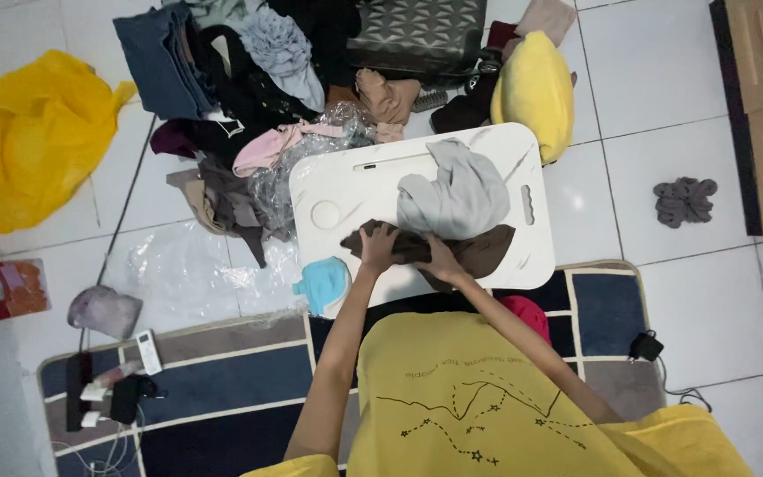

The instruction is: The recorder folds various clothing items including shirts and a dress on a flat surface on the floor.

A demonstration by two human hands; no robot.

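Observation:
A white lap table [337, 181] stands on the floor in front of me. On its near edge lies a dark brown cloth [479, 251]. My left hand [378, 248] grips the cloth's left end. My right hand [440, 261] presses on the cloth's middle, fingers curled into the fabric. Just beyond my hands a light grey garment [461, 196] lies crumpled on the table top, touching the brown cloth.
A heap of clothes [240, 79] and clear plastic wrap [187, 269] lies beyond and left of the table. A yellow bag [24, 137] is far left, a yellow cushion [536, 88] behind the table, a grey scrunched cloth [683, 200] right. Chargers and a remote [148, 352] lie on the blue rug.

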